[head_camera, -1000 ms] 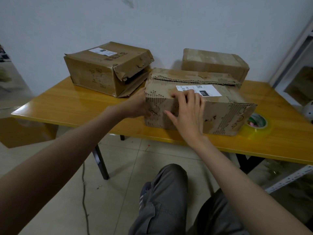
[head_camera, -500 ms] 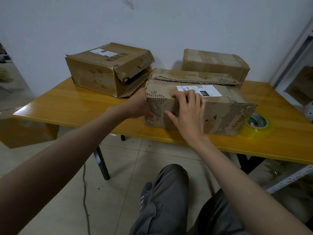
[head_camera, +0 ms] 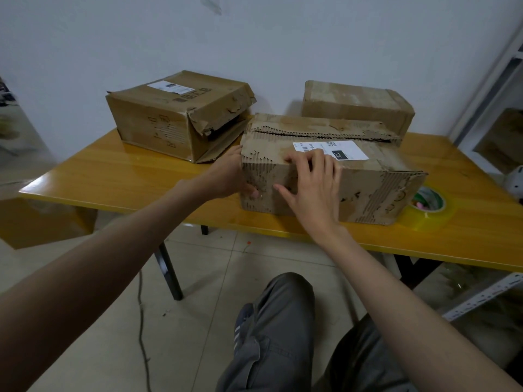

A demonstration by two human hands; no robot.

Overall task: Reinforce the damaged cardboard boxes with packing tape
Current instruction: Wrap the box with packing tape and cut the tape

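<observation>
1. A glossy yellow-orange wooden table (head_camera: 119, 176) is standing against a plain white wall (head_camera: 283, 38), over a pale tiled floor (head_camera: 215, 267).
2. Nearest, the person's right hand (head_camera: 314, 190) is lying spread on the front face of the torn brown cardboard box with a white label (head_camera: 376, 190), fingertips bending over its top edge. The left hand (head_camera: 229, 176) is cupping that box's left end at about nine o'clock, thumb pressing the front face.
3. The step in hand appears to be steadying or positioning this box at the table's near edge; no tape is being applied yet.
4. At three o'clock from the box, the yellowish roll of clear packing tape (head_camera: 428, 205) is lying flat, just beside its right end. The next move likely calls for freeing one hand to fetch it.
5. Farther back, a crushed brown carton with a gaping flap (head_camera: 169, 120) is sitting at eleven o'clock, and a smaller worn brown box (head_camera: 356, 106) at one o'clock.
6. Count: three boxes, one tape roll, two hands.
</observation>
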